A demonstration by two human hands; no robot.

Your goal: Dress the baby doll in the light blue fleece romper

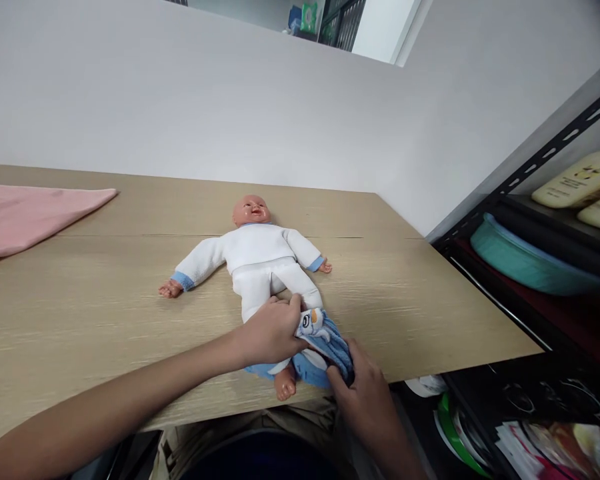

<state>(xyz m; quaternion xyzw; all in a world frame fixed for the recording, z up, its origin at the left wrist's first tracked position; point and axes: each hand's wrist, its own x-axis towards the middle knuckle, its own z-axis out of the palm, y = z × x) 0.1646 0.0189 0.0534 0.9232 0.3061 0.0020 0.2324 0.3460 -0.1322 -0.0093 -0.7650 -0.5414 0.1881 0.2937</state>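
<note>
One doll point(257, 245) lying face up on a table point(410, 313), blue garment point(333, 340) bunched at one leg point(303, 283), left hand point(274, 328) grasping the garment beside its cartoon face point(311, 323), right hand point(364, 385) gripping its lower side.

A pale wood-grain bench point(105, 327) carries a white-clad doll point(260, 245) lying on its back; a pink cloth point(27, 217) lies well left of the doll, and blue fabric point(333, 341) bunches around its feet.
</note>
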